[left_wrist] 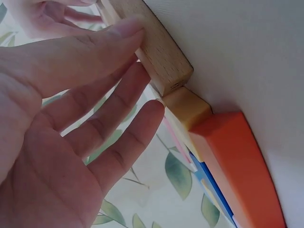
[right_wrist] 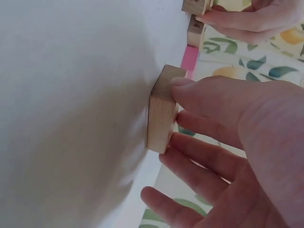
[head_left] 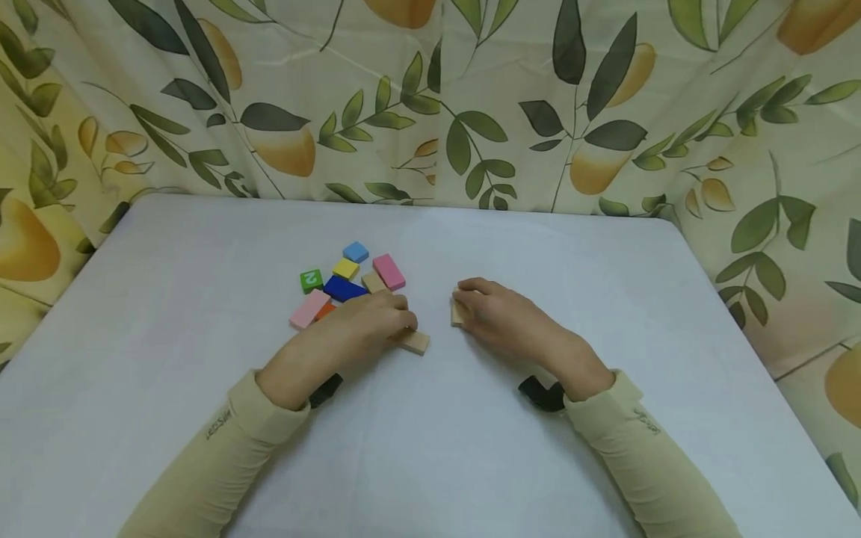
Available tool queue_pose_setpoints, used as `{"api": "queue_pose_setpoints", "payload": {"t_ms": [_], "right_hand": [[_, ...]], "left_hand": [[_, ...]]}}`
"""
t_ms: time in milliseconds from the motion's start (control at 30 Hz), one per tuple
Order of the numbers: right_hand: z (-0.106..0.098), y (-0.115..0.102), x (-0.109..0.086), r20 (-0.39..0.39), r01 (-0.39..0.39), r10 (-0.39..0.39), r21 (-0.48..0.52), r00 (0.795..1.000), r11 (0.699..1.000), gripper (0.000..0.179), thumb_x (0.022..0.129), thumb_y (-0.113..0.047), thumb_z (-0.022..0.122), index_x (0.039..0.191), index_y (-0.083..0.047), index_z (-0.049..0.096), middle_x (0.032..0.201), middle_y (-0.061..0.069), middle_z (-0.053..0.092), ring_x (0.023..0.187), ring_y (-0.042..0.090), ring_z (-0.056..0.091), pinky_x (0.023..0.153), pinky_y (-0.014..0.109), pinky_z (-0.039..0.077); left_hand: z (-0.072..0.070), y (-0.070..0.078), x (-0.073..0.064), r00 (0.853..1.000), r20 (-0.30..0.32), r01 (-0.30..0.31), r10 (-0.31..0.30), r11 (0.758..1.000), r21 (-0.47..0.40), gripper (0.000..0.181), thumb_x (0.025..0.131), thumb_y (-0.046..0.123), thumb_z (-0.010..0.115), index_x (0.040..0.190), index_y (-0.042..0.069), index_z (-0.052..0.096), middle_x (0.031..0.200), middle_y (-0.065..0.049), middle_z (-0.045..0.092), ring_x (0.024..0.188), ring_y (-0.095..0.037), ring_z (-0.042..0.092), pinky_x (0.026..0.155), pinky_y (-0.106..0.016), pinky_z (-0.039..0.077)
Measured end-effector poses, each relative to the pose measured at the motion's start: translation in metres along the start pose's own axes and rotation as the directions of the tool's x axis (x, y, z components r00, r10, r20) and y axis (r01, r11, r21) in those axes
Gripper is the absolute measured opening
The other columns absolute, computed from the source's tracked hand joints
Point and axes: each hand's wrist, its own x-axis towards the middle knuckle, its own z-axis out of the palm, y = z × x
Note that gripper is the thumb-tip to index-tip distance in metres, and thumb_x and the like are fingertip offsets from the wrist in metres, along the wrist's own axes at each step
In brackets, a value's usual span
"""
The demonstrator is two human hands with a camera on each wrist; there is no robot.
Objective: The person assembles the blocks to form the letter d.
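Note:
My left hand (head_left: 366, 323) pinches a plain wooden block (head_left: 415, 343), whose end pokes out past the fingers. In the left wrist view the thumb lies along one face of that block (left_wrist: 166, 54), with fingertips at its other side. To the right, my right hand (head_left: 514, 320) holds a second plain wooden block (head_left: 457, 314) on the white table. The right wrist view shows the thumb on the top edge of this block (right_wrist: 161, 123) and fingers behind it. An orange block (left_wrist: 237, 161) lies just beyond the left hand, partly hidden under it in the head view.
Around the left hand lie a green block marked 2 (head_left: 312, 281), a dark blue block (head_left: 344, 288), a yellow one (head_left: 346, 269), a light blue one (head_left: 356, 252), two pink blocks (head_left: 389, 271) and another wooden one (head_left: 373, 282). A patterned curtain (head_left: 403, 112) hangs behind the table (head_left: 430, 463).

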Motion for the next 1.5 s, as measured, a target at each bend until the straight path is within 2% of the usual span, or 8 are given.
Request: {"api": "queue_pose_setpoints", "payload": {"t_ms": [233, 367, 633, 933, 1033, 1167, 1267, 1500], "right_hand": [[0.0, 0.006, -0.007, -0.026, 0.016, -0.016, 0.005, 1.0, 1.0, 0.042, 0.09, -0.008, 0.07, 0.13, 0.001, 0.061, 0.138, 0.018, 0.056, 0.123, 0.033, 0.059, 0.098, 0.045, 0.052], [-0.002, 0.009, -0.012, -0.012, 0.026, -0.026, 0.02, 1.0, 0.999, 0.042, 0.089, -0.007, 0.071, 0.129, 0.001, 0.061, 0.137, 0.017, 0.056, 0.123, 0.031, 0.059, 0.098, 0.044, 0.053], [-0.006, 0.013, -0.023, 0.009, -0.014, 0.014, 0.03, 1.0, 0.999, 0.04, 0.089, -0.013, 0.073, 0.128, -0.006, 0.064, 0.137, 0.016, 0.055, 0.123, 0.033, 0.058, 0.098, 0.046, 0.052], [-0.006, 0.02, -0.03, -0.016, 0.005, -0.003, 0.084, 1.0, 0.996, 0.037, 0.087, -0.009, 0.075, 0.12, 0.003, 0.064, 0.135, 0.019, 0.055, 0.119, 0.033, 0.06, 0.098, 0.046, 0.052], [-0.006, 0.021, -0.031, 0.0, 0.001, -0.001, 0.108, 1.0, 0.994, 0.039, 0.087, -0.008, 0.075, 0.121, 0.005, 0.064, 0.135, 0.018, 0.056, 0.12, 0.032, 0.06, 0.1, 0.045, 0.051], [-0.006, 0.021, -0.032, 0.026, -0.003, 0.0, 0.115, 1.0, 0.993, 0.043, 0.088, -0.01, 0.074, 0.126, 0.004, 0.062, 0.137, 0.016, 0.057, 0.123, 0.03, 0.058, 0.103, 0.046, 0.049], [-0.006, 0.02, -0.036, 0.05, 0.007, -0.014, 0.13, 0.999, 0.992, 0.044, 0.089, -0.011, 0.073, 0.129, 0.003, 0.061, 0.137, 0.014, 0.057, 0.125, 0.029, 0.058, 0.104, 0.046, 0.049], [-0.004, 0.021, -0.045, 0.014, 0.068, -0.071, 0.148, 0.997, 0.987, 0.042, 0.088, -0.01, 0.074, 0.126, 0.002, 0.063, 0.138, 0.014, 0.056, 0.126, 0.029, 0.057, 0.099, 0.042, 0.052]], "left_hand": [[0.0, 0.006, 0.009, 0.999, 0.044, 0.003, -0.004, 1.0, 0.017, 0.025, 0.09, 0.008, 0.072, 0.114, 0.013, 0.071, 0.108, -0.006, 0.068, 0.096, -0.019, 0.063, 0.086, -0.028, 0.056], [0.0, 0.009, 0.015, 0.998, 0.058, -0.002, 0.001, 1.0, 0.012, 0.024, 0.091, 0.007, 0.07, 0.115, 0.013, 0.072, 0.108, -0.006, 0.067, 0.096, -0.019, 0.063, 0.087, -0.029, 0.055], [-0.002, 0.012, 0.034, 0.996, 0.085, 0.01, -0.012, 1.0, 0.026, 0.026, 0.092, 0.011, 0.07, 0.117, 0.014, 0.072, 0.109, -0.005, 0.068, 0.097, -0.018, 0.063, 0.087, -0.027, 0.055], [-0.006, 0.013, 0.048, 0.995, 0.067, 0.074, -0.068, 0.993, -0.093, 0.017, 0.094, 0.012, 0.068, 0.11, 0.013, 0.073, 0.102, -0.003, 0.067, 0.089, -0.015, 0.06, 0.08, -0.025, 0.054], [-0.008, 0.012, 0.053, 0.992, 0.087, 0.101, -0.091, 0.988, -0.117, 0.019, 0.093, 0.014, 0.069, 0.112, 0.013, 0.071, 0.104, -0.002, 0.067, 0.09, -0.015, 0.058, 0.082, -0.025, 0.054], [-0.009, 0.011, 0.061, 0.979, 0.132, 0.167, -0.153, 0.98, -0.104, 0.029, 0.093, 0.015, 0.07, 0.121, 0.014, 0.067, 0.113, -0.002, 0.066, 0.097, -0.015, 0.057, 0.089, -0.027, 0.053], [-0.009, 0.011, 0.066, 0.972, 0.154, 0.19, -0.175, 0.978, -0.089, 0.03, 0.094, 0.015, 0.069, 0.123, 0.013, 0.065, 0.114, -0.004, 0.066, 0.098, -0.017, 0.058, 0.088, -0.029, 0.052], [-0.005, 0.012, 0.068, 0.982, 0.108, 0.164, -0.156, 0.984, -0.069, 0.031, 0.093, 0.016, 0.07, 0.122, 0.011, 0.061, 0.113, -0.008, 0.065, 0.097, -0.019, 0.061, 0.084, -0.03, 0.054]]}}
